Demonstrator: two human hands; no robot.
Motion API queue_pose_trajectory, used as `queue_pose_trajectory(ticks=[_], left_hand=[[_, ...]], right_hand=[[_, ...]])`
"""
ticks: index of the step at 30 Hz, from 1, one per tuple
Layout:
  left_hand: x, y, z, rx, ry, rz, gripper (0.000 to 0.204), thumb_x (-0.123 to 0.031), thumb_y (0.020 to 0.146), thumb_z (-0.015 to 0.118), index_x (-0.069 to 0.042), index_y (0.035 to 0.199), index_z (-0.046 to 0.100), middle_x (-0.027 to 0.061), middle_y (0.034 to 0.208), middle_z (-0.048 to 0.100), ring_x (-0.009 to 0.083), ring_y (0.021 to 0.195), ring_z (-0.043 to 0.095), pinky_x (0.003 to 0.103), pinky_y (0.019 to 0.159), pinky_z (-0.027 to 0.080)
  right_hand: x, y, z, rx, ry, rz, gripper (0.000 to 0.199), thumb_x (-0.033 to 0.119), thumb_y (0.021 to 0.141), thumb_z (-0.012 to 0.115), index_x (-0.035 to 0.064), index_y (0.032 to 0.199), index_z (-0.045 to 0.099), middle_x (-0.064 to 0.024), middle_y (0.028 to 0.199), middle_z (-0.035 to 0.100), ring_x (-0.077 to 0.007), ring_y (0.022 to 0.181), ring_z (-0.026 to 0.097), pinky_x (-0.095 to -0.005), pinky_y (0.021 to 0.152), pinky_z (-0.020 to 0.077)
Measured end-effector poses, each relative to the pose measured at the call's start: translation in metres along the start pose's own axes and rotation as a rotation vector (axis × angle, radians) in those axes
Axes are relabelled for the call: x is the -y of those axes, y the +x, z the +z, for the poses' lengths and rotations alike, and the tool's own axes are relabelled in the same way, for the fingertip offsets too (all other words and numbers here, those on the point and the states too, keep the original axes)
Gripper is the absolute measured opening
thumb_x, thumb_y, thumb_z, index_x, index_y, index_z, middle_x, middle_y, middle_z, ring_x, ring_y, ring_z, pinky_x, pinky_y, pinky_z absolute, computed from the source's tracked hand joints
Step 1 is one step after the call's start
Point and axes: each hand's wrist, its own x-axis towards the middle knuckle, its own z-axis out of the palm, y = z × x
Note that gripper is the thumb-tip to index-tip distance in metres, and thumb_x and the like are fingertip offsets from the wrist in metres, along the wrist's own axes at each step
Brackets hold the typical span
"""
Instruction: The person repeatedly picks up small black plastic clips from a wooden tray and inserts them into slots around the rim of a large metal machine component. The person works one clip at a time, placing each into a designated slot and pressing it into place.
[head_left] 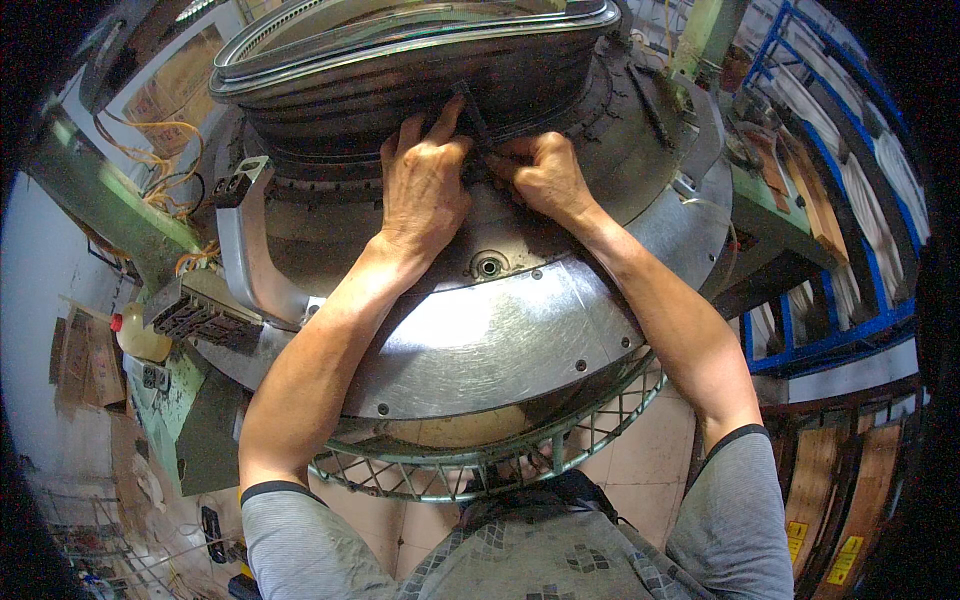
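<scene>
A large round knitting machine with a dull metal cover plate (500,340) fills the middle of the view. My left hand (423,183) lies flat on the dark ring of the machine, index finger stretched up toward a thin dark tool (474,112). My right hand (545,172) is curled into a fist just right of it, gripping the lower end of that tool against the dark ring (560,90). The two hands almost touch. What lies under the fingers is hidden.
A curved grey metal bracket (250,250) stands at the left of the machine, with a black comb-like part (190,315) below it. A wire mesh ring (480,470) runs along the machine's lower edge. Blue racks (830,200) stand at the right, yellow cables (150,160) hang left.
</scene>
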Motion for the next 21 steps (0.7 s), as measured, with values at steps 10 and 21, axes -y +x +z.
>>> queue_pose_trajectory(ticks=[10, 21], left_hand=[[0.0006, -0.0001, -0.0012, 0.063, 0.049, -0.008, 0.035, 0.004, 0.069, 0.064, -0.003, 0.102, 0.074, 0.0171, 0.150, 0.049, 0.0483, 0.125, 0.052, 0.049, 0.109, 0.043], [0.0025, 0.0000, 0.0016, 0.056, 0.031, 0.004, 0.034, 0.004, 0.071, 0.064, -0.003, 0.103, 0.074, 0.0177, 0.150, 0.049, 0.0486, 0.125, 0.051, 0.050, 0.109, 0.043]], right_hand=[[0.0004, 0.0002, -0.0011, 0.007, -0.023, -0.015, 0.020, 0.015, 0.079, 0.069, 0.0021, 0.091, 0.077, -0.0245, 0.082, 0.070, -0.0279, 0.068, 0.073, -0.0394, 0.067, 0.0565], [0.0023, -0.0002, -0.0004, -0.019, -0.027, -0.031, 0.021, 0.014, 0.078, 0.067, 0.0002, 0.091, 0.076, -0.0250, 0.084, 0.070, -0.0298, 0.072, 0.074, -0.0400, 0.071, 0.0567]])
